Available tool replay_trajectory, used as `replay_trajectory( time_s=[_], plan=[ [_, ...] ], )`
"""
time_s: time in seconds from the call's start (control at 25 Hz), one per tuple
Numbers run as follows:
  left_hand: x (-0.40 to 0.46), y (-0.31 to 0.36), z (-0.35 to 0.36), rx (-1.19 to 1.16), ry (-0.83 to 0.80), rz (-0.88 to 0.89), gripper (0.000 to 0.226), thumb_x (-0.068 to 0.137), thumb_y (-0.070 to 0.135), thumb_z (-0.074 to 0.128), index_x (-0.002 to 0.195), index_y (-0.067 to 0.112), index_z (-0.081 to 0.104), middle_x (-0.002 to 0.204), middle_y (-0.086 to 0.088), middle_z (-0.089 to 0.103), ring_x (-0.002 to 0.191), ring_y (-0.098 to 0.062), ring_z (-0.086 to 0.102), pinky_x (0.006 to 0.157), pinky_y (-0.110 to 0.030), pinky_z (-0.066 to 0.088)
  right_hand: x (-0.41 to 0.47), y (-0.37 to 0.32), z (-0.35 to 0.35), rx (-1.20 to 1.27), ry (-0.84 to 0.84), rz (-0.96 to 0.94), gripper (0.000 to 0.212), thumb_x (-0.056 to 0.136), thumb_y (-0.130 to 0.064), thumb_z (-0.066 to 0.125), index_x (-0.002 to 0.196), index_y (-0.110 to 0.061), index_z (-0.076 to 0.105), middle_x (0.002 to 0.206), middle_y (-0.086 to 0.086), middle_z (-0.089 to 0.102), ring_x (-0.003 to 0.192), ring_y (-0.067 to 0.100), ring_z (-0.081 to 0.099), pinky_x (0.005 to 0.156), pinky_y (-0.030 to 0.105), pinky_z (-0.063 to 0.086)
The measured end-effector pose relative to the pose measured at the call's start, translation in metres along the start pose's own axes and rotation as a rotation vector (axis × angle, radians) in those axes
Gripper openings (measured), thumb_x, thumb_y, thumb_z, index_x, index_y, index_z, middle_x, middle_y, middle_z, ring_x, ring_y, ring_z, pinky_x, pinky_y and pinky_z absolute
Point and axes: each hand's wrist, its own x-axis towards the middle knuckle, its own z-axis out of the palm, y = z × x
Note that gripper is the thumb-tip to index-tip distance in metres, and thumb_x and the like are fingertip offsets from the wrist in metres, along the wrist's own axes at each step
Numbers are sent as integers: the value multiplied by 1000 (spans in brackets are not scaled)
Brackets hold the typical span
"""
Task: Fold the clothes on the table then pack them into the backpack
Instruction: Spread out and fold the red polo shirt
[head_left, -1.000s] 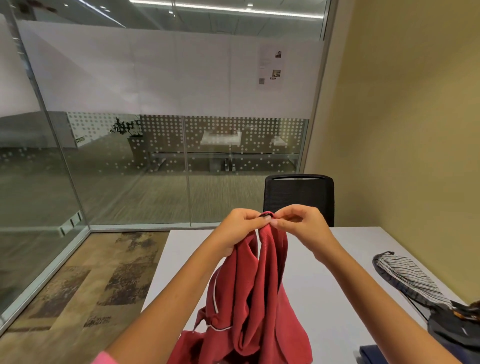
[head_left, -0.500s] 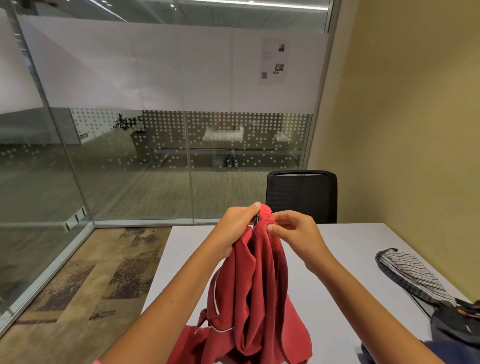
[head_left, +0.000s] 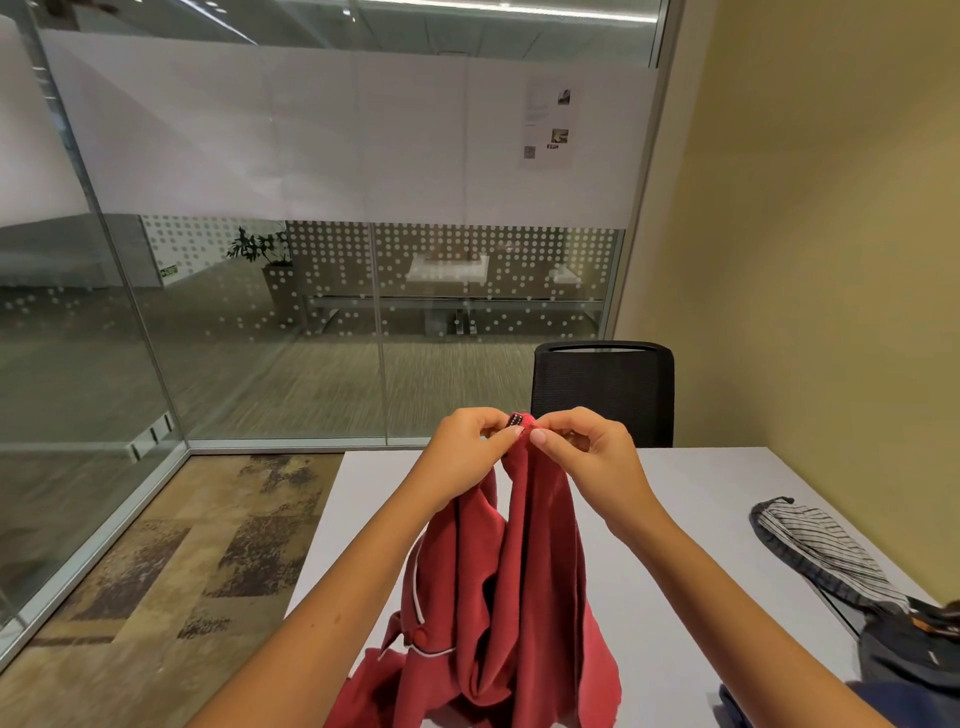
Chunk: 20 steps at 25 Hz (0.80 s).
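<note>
A red garment (head_left: 511, 587) with thin white piping hangs bunched above the white table (head_left: 675, 499), its lower folds trailing on the tabletop. My left hand (head_left: 467, 447) and my right hand (head_left: 587, 452) are raised side by side and both pinch the garment's top edge, close to a small dark label. At the table's right edge lies a dark backpack (head_left: 904, 649), with a striped part (head_left: 821, 545) spread out toward the far side. A dark blue cloth (head_left: 753, 701) shows at the bottom right, partly behind my right forearm.
A black mesh chair (head_left: 605, 392) stands at the table's far side. Glass walls run along the left and back, a yellow wall on the right. Patterned carpet covers the floor left of the table.
My hands have drawn closer together on the top edge of the red garment, and both fingertips now pinch it right beside the label. The garment stays lifted.
</note>
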Motion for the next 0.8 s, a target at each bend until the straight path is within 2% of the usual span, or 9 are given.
replay_trajectory(
  time_s=[0.12, 0.2, 0.36, 0.48, 0.56, 0.68, 0.72, 0.8],
  plan=[
    [-2, 3, -5, -10, -187, 25, 31, 96, 28, 48, 86, 4, 65, 77, -12, 64, 75, -24, 56, 76, -36, 45, 1, 4, 3, -2, 82, 14, 6, 85, -16, 71, 84, -21, 74, 82, -1, 71, 82, 20, 67, 81, 46, 55],
    [-3, 4, -7, -30, -271, 35, 37, 94, 31, 44, 88, -2, 60, 74, -9, 52, 70, -19, 45, 71, -34, 37, 2, 5, 5, -12, 91, 17, 4, 85, -16, 71, 84, -18, 73, 81, -1, 72, 79, 18, 68, 79, 45, 56],
    [-4, 2, -9, -53, -299, 37, 41, 88, 34, 41, 92, -2, 59, 79, -6, 52, 76, -15, 45, 75, -35, 37, 0, 5, 6, -124, 73, -83, 6, 85, -14, 70, 90, -17, 72, 83, -4, 70, 79, 10, 65, 75, 31, 54],
    [-4, 0, -7, -39, -299, 39, 34, 92, 29, 41, 88, 1, 60, 75, -4, 50, 73, -14, 45, 73, -34, 36, 2, 5, 3, -332, -31, -200, 17, 87, -15, 69, 102, -19, 73, 83, -4, 61, 83, 6, 57, 72, 17, 45],
    [-4, 1, -6, 1, -291, 39, 28, 97, 20, 43, 83, 3, 60, 72, -4, 48, 69, -13, 43, 70, -33, 35, 5, 6, 0, -441, -84, -262, 17, 87, -16, 69, 103, -17, 73, 80, -6, 55, 81, 4, 54, 68, 9, 39],
    [-2, 1, -6, 94, -252, 56, 21, 97, 18, 48, 89, 11, 66, 82, 1, 61, 78, -10, 54, 79, -31, 43, 9, 8, -6, -580, -113, -320, 9, 86, -19, 70, 90, -11, 71, 79, -4, 51, 70, 6, 51, 64, 12, 37],
    [-2, -1, -10, 128, -222, 65, 17, 96, 22, 52, 92, 13, 67, 89, 3, 65, 85, -10, 57, 82, -29, 44, 11, 9, -10, -617, -110, -319, 10, 86, -19, 70, 86, -9, 69, 78, -2, 51, 70, 8, 51, 64, 18, 39],
    [1, -13, -26, 278, -180, 43, 15, 92, 30, 60, 97, 17, 64, 99, 1, 63, 94, -13, 58, 80, -27, 43, 18, 12, -24, -665, -74, -293, 11, 85, -18, 69, 81, -7, 66, 78, 1, 51, 69, 15, 51, 64, 26, 39]
  ],
)
